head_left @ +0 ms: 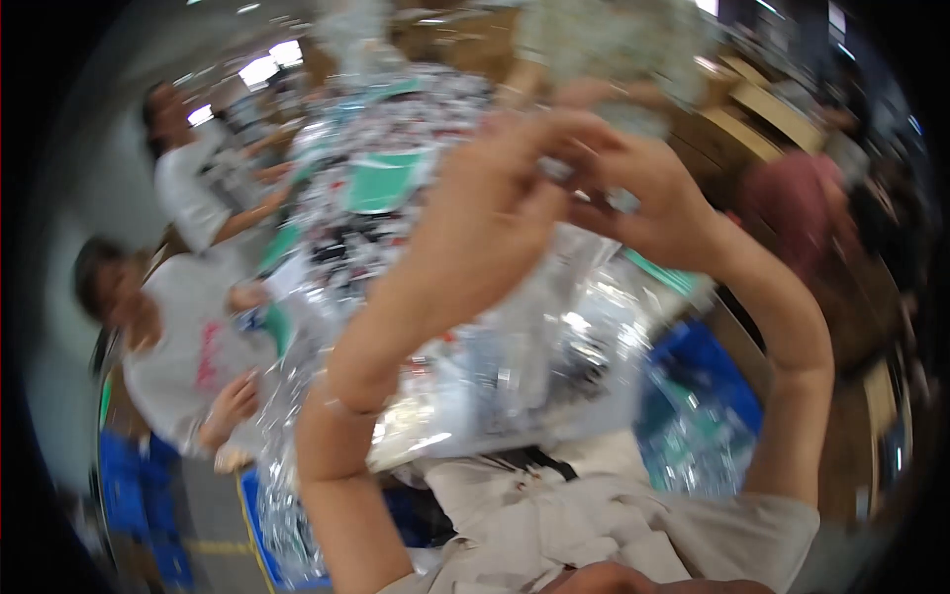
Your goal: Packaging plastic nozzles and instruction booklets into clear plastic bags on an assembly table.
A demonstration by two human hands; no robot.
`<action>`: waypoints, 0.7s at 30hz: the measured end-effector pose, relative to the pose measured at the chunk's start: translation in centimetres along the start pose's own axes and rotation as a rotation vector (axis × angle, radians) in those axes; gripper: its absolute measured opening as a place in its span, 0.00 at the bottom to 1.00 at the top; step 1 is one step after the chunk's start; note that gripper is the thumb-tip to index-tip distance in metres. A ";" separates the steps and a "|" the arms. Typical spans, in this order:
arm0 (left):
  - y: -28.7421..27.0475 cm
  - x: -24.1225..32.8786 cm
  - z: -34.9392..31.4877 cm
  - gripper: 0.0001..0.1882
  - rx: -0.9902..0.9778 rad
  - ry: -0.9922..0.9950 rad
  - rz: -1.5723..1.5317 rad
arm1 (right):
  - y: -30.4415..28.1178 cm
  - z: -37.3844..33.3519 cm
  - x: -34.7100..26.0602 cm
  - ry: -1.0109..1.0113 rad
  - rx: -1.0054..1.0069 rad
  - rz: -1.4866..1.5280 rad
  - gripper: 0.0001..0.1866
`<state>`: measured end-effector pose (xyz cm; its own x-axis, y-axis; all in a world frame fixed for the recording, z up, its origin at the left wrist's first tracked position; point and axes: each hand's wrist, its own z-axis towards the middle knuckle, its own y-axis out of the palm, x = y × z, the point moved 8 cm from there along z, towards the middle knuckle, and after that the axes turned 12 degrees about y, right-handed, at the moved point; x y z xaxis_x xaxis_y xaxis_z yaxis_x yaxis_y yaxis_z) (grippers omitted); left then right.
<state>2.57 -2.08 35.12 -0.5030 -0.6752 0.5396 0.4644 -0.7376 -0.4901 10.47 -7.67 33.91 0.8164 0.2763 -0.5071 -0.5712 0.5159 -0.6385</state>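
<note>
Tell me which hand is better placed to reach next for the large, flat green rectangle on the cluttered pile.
Left, probably: the bare left hand appears nearer the large, flat green rectangle, with the bare right hand farther right. Both are raised close together; blur hides whether they hold anything.

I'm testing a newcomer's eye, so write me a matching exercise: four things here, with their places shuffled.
Things
1. Bare right hand
2. Large flat green rectangular sheet
3. Brown cardboard boxes
4. Pale cloth shirt with pink print

Places
A. Toward the picture's upper right
B. Beside the left hand
C. Worn, at the picture's left
D. On the multicoloured pile

Pairs: 1-B, 2-D, 3-A, 4-C.
</note>
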 end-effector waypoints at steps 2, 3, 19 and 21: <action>0.8 2.2 0.7 0.28 0.048 0.108 0.039 | -2.3 -1.3 -1.1 -0.148 0.049 -0.094 0.04; 2.2 2.4 1.1 0.29 0.046 0.088 -0.046 | -3.7 -2.3 -1.1 -0.167 0.063 -0.111 0.04; 12.2 -4.0 -5.4 0.19 -0.249 -0.031 -0.188 | -11.2 -25.0 7.5 0.686 -0.200 0.076 0.04; 12.7 -6.0 -7.0 0.18 -0.291 -0.113 -0.188 | -10.5 -27.9 9.6 0.635 -0.239 -0.013 0.04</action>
<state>6.41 -7.42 20.88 -0.4687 -0.5347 0.7032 0.1365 -0.8303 -0.5404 21.92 -33.06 19.64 0.6563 -0.2965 -0.6938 -0.6248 0.3021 -0.7200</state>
